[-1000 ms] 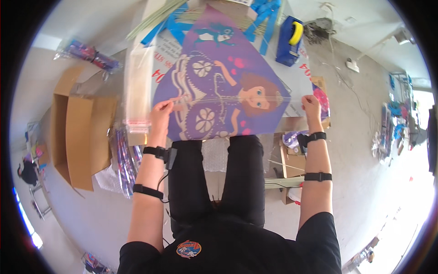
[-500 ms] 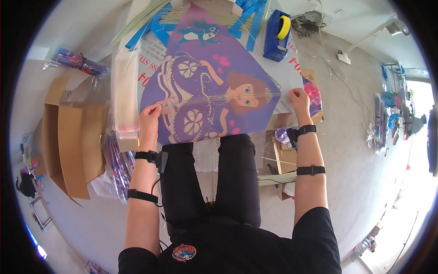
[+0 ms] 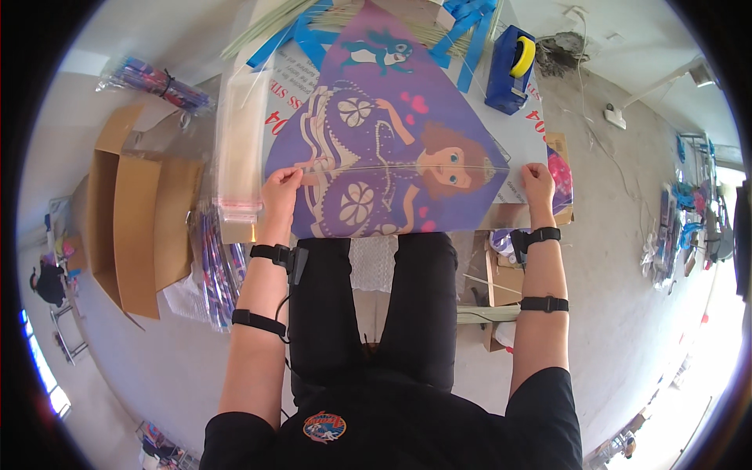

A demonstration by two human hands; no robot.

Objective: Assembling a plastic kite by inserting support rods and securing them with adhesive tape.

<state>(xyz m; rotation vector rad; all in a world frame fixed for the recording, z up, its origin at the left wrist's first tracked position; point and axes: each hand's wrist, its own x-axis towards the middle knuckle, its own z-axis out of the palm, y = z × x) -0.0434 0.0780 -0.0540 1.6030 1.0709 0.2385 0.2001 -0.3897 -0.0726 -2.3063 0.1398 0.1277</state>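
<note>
A purple diamond-shaped kite sail [image 3: 368, 141], printed with a cartoon princess and a small teal animal, lies spread on a sheet-covered work surface. Across its lower part, from side to side, runs a thin stick [image 3: 399, 167]. My left hand [image 3: 280, 192] is closed, pinching the stick's left end over the sail's left edge. My right hand [image 3: 539, 189] is closed too, thumb and fingers together just beyond the sail's right corner. Its fingertips line up with the stick; the tip itself is hidden by the fingers.
A blue tape dispenser [image 3: 509, 78] with yellow tape stands at the far right. Blue strips [image 3: 470, 31] and a bundle of thin sticks [image 3: 274, 27] lie at the back. Clear plastic bags [image 3: 239, 157] are on the left, beside an open cardboard box [image 3: 141, 227].
The whole scene has shifted a little to the right in the picture. The stick now lies nearly level instead of slanting. Both hands keep their pinch at its ends.
</note>
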